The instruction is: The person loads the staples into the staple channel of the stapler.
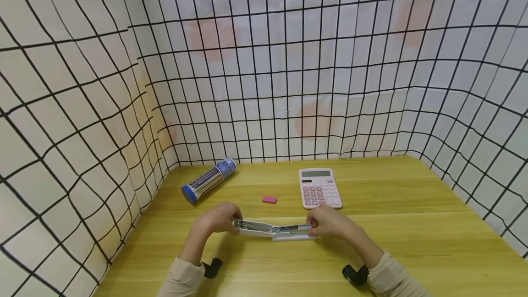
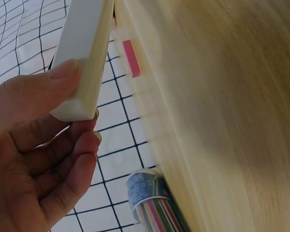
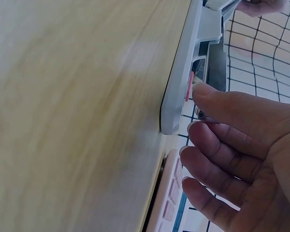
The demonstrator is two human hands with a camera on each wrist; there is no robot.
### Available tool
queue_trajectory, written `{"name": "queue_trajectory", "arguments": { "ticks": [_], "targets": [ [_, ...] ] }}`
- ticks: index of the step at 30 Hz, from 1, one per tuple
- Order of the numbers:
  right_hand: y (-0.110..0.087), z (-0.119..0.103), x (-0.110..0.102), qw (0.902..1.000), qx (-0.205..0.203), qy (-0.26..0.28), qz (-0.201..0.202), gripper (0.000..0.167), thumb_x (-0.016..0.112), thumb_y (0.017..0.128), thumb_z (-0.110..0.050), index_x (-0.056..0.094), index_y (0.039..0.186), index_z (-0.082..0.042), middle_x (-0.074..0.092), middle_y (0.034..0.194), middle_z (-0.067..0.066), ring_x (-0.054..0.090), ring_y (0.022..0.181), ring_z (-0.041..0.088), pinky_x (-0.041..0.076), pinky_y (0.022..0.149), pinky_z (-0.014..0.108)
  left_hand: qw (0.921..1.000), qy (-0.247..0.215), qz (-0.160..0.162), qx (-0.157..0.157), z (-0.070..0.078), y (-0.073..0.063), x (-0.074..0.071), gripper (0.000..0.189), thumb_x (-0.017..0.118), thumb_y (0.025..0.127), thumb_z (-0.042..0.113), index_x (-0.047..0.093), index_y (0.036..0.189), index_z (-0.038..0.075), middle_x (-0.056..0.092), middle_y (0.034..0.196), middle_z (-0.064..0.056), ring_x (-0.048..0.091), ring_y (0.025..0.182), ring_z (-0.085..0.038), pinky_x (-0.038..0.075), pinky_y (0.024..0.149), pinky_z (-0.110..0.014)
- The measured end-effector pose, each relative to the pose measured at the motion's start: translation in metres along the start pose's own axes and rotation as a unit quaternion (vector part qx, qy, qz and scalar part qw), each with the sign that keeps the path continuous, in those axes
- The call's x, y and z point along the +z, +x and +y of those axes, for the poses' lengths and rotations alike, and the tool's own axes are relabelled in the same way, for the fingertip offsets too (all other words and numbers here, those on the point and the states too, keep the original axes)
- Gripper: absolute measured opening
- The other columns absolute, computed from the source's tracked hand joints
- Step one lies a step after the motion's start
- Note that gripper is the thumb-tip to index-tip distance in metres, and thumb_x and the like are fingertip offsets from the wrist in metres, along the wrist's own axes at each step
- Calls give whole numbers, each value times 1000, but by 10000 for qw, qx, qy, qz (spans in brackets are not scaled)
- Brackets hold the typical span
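Note:
A white stapler [image 1: 256, 229] is opened out flat between both hands, a little above or on the table. My left hand [image 1: 217, 218] pinches the end of its raised top arm; the left wrist view shows the thumb lying along the white cover [image 2: 82, 53], fingers beneath. At the other end, my right hand [image 1: 331, 222] pinches the tip of the metal staple rail [image 3: 216, 67] between thumb and index finger. Below that rail lies the white base [image 3: 183, 82], low at the tabletop. Whether staples sit inside is too small to tell.
Beyond the stapler lies a small pink block [image 1: 269, 200], perhaps an eraser. A pink calculator [image 1: 320, 188] lies just past the right hand. At the back left, a blue-capped tube of pencils [image 1: 209, 180] rests on its side. Gridded white cloth [image 1: 264, 81] surrounds the wooden table [image 1: 264, 269].

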State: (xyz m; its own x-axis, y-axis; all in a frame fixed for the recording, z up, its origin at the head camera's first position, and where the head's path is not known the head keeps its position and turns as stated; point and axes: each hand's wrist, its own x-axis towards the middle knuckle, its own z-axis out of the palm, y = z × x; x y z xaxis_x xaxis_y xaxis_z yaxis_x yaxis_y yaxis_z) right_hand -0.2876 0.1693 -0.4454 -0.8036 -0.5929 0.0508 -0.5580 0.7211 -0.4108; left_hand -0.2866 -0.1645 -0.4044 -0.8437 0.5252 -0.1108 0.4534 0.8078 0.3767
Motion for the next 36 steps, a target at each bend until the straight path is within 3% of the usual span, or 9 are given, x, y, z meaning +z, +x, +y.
{"name": "queue_trajectory", "arguments": {
  "ticks": [18, 36],
  "targets": [
    [0, 1, 1, 10000, -26, 16, 32, 12, 80, 78, -17, 69, 79, -12, 53, 65, -11, 42, 58, 1, 37, 55, 18, 9979, -357, 287, 460, -3, 0, -8, 25, 82, 74, 16, 72, 93, 5, 60, 78, 3, 49, 73, -12, 41, 64, -25],
    [0, 3, 3, 9999, -89, -57, 52, 13, 80, 78, -18, 67, 77, -14, 52, 63, -12, 41, 56, -1, 36, 53, 17, 9940, -793, 521, 546, 8, 4, -10, 21, 80, 79, 20, 72, 93, 7, 60, 76, 5, 50, 69, -9, 42, 59, -23]
  ]
}}
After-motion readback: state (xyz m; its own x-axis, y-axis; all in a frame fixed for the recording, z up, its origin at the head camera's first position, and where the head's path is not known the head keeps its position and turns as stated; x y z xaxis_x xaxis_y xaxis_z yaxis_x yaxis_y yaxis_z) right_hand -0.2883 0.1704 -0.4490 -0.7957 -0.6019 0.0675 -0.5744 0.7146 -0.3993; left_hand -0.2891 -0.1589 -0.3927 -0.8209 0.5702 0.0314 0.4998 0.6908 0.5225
